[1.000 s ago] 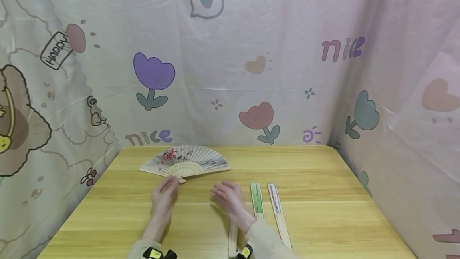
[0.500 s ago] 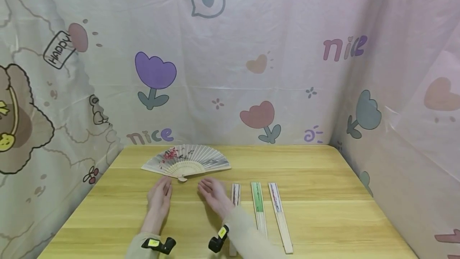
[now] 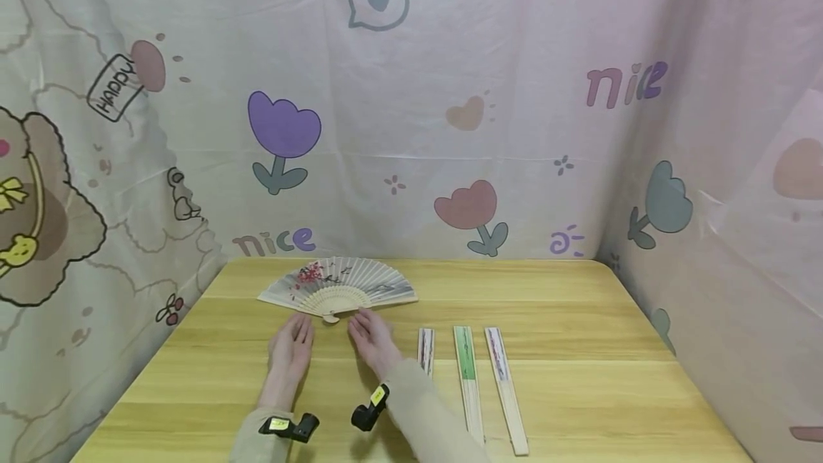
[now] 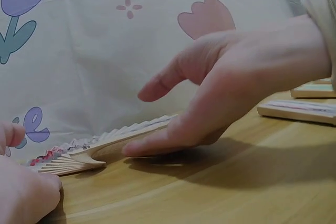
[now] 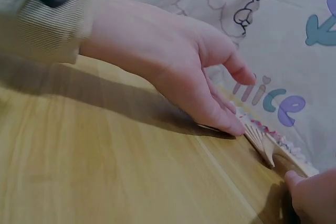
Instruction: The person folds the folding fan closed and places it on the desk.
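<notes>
A spread folding fan with grey-white pleats, red blossoms and pale ribs lies at the back left of the table, its pivot toward me. Just in front of its left part is my left hand, fingers loosely extended. On the other side of the pivot, my right hand has its fingertips at the fan's lower edge. In the left wrist view, the right hand is low over the wood beside the ribs. The left hand reaches the fan's near edge in the right wrist view; whether either hand touches it I cannot tell.
Three folded fans lie right of my hands: one with a dark red pattern, partly under my right sleeve, a green one and a white one with purple. A printed cloth stands around the wooden table.
My right hand has moved left, off the nearest folded fan, to the spread fan's lower edge. My left hand has drawn slightly left of the pivot. The head view has shifted slightly.
</notes>
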`<state>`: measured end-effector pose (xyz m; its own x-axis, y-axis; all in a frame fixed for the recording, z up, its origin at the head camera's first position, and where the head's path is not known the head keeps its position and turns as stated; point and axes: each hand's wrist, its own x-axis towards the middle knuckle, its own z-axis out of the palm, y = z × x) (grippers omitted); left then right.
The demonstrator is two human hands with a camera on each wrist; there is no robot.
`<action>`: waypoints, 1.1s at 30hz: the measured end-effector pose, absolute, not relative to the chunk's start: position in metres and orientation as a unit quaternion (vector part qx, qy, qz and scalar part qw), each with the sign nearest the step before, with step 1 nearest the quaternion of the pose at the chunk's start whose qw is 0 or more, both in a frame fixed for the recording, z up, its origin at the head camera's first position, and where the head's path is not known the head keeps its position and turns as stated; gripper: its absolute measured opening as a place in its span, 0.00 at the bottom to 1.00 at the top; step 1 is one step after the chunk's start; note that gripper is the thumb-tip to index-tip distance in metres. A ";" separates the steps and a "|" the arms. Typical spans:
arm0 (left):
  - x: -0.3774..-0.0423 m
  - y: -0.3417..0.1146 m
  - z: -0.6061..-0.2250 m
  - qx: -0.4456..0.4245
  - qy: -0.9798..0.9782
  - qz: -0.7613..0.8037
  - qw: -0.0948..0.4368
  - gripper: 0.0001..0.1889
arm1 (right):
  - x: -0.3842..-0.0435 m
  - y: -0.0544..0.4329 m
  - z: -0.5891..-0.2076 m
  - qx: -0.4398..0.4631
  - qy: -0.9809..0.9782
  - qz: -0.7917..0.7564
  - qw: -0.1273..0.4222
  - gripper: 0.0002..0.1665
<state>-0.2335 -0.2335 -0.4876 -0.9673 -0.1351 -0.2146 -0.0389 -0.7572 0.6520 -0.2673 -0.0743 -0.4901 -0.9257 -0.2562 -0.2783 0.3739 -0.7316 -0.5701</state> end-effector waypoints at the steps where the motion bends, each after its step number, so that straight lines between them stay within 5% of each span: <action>1: -0.234 -0.234 -0.488 0.126 -0.338 -0.932 0.024 0.33 | -0.269 -0.075 -0.491 0.091 0.321 -0.927 0.170 0.35; 9: -0.235 -0.235 -0.487 0.124 -0.282 -0.951 0.013 0.34 | -0.280 -0.087 -0.491 0.108 0.313 -0.928 0.172 0.37; 33: -0.243 -0.239 -0.494 0.122 -0.260 -0.958 0.004 0.34 | -0.280 -0.086 -0.489 0.159 0.415 -0.889 0.108 0.23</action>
